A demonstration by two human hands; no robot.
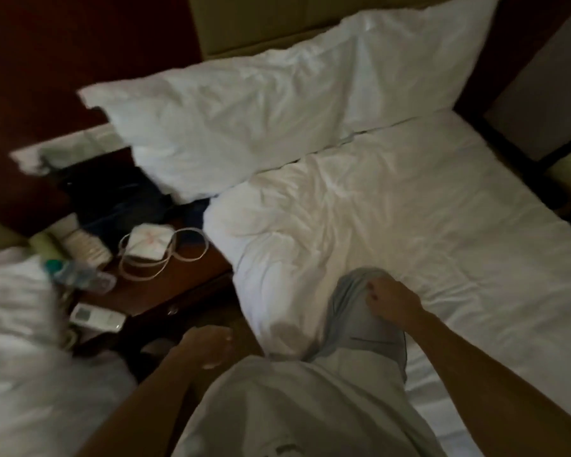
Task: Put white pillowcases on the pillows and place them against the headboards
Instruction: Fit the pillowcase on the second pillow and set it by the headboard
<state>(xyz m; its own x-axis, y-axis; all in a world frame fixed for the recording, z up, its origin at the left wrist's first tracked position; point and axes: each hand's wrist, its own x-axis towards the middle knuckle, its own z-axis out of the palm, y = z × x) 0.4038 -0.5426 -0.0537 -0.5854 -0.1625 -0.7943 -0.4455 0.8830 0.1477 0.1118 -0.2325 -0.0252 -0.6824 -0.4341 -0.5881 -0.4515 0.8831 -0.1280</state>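
Two pillows in white cases lean against the tan headboard (261,24): one pillow (218,120) at the left, overhanging the bed's edge, and another pillow (409,61) to its right. Below them lies the white bedding (426,225), wrinkled near the pillows. My knee in grey trousers (360,324) rests on the bed's near left corner. My right hand (389,301) sits on that knee with its fingers pinched on the trouser fabric. My left hand (208,344) hangs over the gap between the beds, fingers loosely curled and holding nothing.
A dark wooden nightstand (165,291) stands between the beds. It carries a white face mask (152,242), a water bottle (76,275), a white handset (96,318) and a dark bag (112,192). A second bed with white linen (20,374) is at the left.
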